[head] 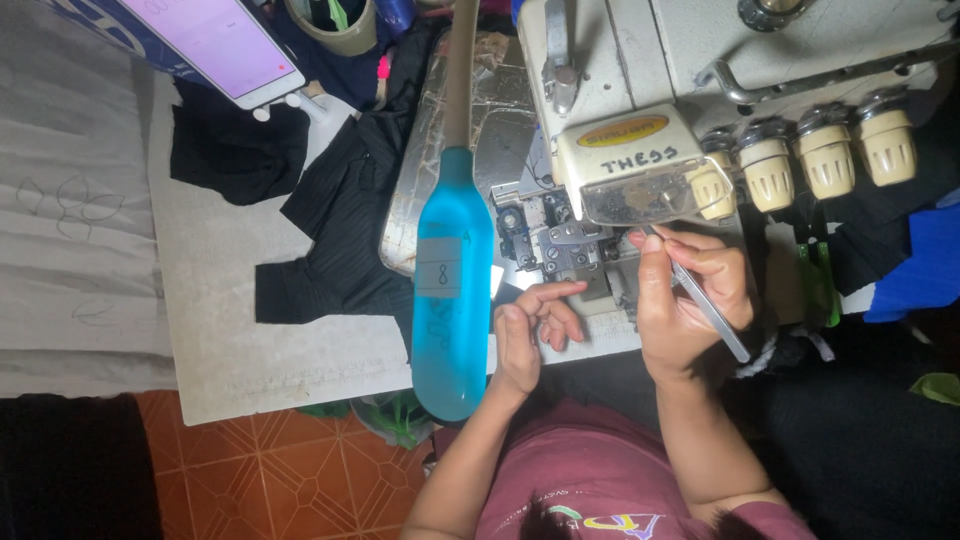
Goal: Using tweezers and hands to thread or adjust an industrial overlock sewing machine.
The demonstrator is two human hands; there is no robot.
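an orange tiled floor shows below the edge of a pale work surface, and a cream-coloured overlock sewing machine fills the upper right of it. a row of cream tension knobs runs along the machine's front. black fabric lies spread on the surface to the left of the machine, with another dark piece further left. a phone with a pink screen leans near the top left, and beside it a roll of tape stands like a small ring-shaped holder with something green poking out of its middle; what else is in it i cannot make out. a blue lamp head on a pale neck hangs over the front of the machine, lit on its right edge.

the person in a maroon shirt leans in close. the right hand is closed around thin metal tweezers, pinched between thumb and fingers, the tip pointing up at the needle area under the machine's front cover. the left hand holds nothing that i can see; its fingers are loosely curled, the index finger stretched toward the metal parts by the presser foot, just beside the lamp.
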